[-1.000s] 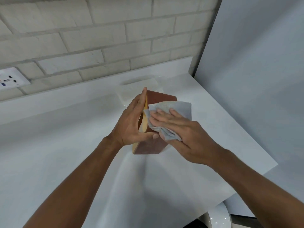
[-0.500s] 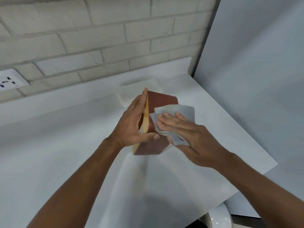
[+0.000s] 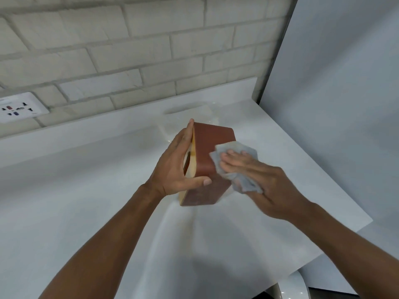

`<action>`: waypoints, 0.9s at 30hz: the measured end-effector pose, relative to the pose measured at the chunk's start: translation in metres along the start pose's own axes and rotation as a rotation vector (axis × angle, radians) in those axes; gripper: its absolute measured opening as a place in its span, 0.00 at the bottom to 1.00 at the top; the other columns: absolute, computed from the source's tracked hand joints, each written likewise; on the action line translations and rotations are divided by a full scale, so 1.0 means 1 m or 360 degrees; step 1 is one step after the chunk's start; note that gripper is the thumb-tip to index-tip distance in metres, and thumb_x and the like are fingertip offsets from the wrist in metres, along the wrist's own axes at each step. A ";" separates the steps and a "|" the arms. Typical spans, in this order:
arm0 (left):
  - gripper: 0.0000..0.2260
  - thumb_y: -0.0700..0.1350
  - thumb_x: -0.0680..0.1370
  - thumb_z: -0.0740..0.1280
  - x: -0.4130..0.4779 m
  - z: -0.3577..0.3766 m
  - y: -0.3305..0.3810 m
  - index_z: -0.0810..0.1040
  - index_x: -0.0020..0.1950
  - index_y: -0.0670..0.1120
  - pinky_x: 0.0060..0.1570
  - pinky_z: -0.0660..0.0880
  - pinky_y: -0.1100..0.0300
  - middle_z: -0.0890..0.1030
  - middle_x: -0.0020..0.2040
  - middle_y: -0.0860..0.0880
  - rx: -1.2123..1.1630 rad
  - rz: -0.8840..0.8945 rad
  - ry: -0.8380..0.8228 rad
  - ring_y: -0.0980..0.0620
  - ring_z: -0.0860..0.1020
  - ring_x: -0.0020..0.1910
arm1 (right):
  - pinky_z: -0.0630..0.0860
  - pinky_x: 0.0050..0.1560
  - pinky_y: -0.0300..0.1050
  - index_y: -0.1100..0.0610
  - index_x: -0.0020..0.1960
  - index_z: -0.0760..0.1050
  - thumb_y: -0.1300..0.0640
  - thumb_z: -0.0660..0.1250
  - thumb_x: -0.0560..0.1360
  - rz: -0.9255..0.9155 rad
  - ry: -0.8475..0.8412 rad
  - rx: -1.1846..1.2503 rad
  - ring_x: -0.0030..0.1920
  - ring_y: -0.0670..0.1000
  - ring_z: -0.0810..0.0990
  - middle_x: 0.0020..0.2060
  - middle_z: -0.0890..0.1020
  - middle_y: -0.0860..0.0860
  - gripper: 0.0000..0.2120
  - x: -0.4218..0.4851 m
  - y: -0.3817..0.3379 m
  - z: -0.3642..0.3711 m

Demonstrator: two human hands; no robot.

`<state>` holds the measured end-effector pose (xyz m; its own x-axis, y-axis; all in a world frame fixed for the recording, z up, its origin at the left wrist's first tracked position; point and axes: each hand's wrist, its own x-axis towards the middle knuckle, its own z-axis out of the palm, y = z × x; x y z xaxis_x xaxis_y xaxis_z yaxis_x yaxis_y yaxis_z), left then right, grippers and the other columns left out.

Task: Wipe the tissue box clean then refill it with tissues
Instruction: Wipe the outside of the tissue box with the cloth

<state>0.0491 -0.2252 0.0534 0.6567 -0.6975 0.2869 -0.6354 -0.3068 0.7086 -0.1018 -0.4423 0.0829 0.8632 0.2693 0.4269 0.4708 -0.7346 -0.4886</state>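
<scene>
Over the white countertop (image 3: 86, 190), the brown rectangular tissue box (image 3: 207, 152) stands tilted on end, grasped by the left hand (image 3: 177, 167), thumb curled across its side. The right hand (image 3: 259, 180) presses a crumpled grey cloth (image 3: 235, 147) flat-fingered against that side. The cloth has slid toward the box's right edge, so wiping continues and refilling is not yet begun.

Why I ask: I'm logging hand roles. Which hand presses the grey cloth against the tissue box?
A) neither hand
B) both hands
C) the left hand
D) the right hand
D: the right hand lies with straight fingers on the grey cloth against the brown tissue box, while the left hand only grips the box.
</scene>
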 end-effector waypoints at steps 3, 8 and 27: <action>0.63 0.82 0.65 0.66 0.001 0.002 0.000 0.43 0.87 0.50 0.71 0.73 0.43 0.56 0.84 0.60 -0.0011 0.0000 -0.0003 0.54 0.60 0.83 | 0.65 0.74 0.60 0.59 0.72 0.70 0.62 0.59 0.79 0.0157 0.0177 0.0033 0.75 0.50 0.68 0.72 0.72 0.51 0.21 0.001 0.004 -0.001; 0.62 0.81 0.66 0.65 0.003 -0.001 -0.001 0.44 0.87 0.47 0.69 0.74 0.50 0.54 0.82 0.64 0.0049 0.0047 -0.0021 0.55 0.61 0.81 | 0.61 0.76 0.58 0.63 0.74 0.68 0.61 0.58 0.79 -0.0111 -0.0015 -0.0227 0.77 0.53 0.64 0.75 0.68 0.56 0.23 0.002 -0.016 0.020; 0.62 0.82 0.66 0.64 0.009 0.007 0.005 0.42 0.87 0.49 0.74 0.59 0.69 0.56 0.81 0.62 0.0002 0.0029 -0.0064 0.65 0.57 0.80 | 0.64 0.75 0.60 0.62 0.73 0.68 0.58 0.57 0.82 0.0084 0.0163 0.0060 0.75 0.53 0.68 0.73 0.71 0.53 0.20 -0.017 0.030 -0.001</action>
<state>0.0485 -0.2373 0.0553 0.6283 -0.7283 0.2736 -0.6476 -0.2947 0.7027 -0.1027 -0.4697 0.0612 0.8647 0.1645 0.4745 0.4335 -0.7215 -0.5399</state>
